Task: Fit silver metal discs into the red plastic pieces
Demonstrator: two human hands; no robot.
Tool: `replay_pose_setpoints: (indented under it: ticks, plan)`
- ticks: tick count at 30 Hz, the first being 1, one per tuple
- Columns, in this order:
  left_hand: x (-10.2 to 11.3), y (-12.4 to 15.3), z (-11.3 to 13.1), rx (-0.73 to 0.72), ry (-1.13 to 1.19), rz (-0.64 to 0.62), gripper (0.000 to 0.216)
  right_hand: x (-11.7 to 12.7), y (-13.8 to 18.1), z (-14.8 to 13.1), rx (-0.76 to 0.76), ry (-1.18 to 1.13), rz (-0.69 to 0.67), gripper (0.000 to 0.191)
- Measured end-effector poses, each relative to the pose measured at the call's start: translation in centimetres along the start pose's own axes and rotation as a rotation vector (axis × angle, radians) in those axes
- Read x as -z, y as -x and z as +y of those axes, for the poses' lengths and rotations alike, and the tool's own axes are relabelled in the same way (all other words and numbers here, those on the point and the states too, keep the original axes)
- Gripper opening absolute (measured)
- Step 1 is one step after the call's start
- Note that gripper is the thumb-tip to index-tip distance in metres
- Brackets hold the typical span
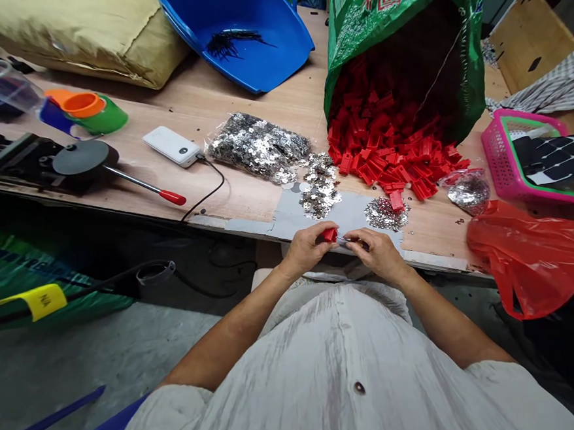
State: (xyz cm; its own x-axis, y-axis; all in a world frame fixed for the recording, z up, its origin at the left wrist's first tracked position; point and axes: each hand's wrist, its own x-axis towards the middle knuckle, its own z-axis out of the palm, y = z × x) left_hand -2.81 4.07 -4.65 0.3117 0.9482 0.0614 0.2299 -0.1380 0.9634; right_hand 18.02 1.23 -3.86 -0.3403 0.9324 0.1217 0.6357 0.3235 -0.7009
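Observation:
At the table's front edge, my left hand point(310, 249) is closed on a small red plastic piece point(330, 235), pinched between thumb and fingers. My right hand point(377, 253) is closed around a thin tool with a metal shaft point(342, 238), its tip at the red piece. My fingers cover most of the tool's handle, so its exact kind is unclear. Just beyond my hands lie a heap of flat silvery metal pieces point(319, 190) and a pile of smaller shiny metal parts point(386, 214). Many similar red plastic pieces point(375, 150) spill from a green sack point(353, 33).
A clear bag of metal pieces point(257, 145) lies beside a white power bank point(173, 146) with a black cable. Left stands a lever press with a red-tipped handle point(142, 184). Behind is a blue scoop-shaped tub point(275, 52). A pink basket point(501, 141) and red plastic bag point(540, 250) sit right.

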Motion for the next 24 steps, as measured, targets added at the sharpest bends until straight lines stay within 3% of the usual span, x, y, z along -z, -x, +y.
replay_pose_setpoints:
  ticks: [11,24]
  plan:
    - [0.38,-0.73,-0.28,-0.003,-0.003,-0.055,0.036,0.11,-0.54,0.68,0.073,0.032,-0.055,0.02]
    - [0.49,-0.97,-0.64,-0.057,-0.016,-0.076,0.032,0.05,-0.5,0.44,0.036,0.026,-0.054,0.018]
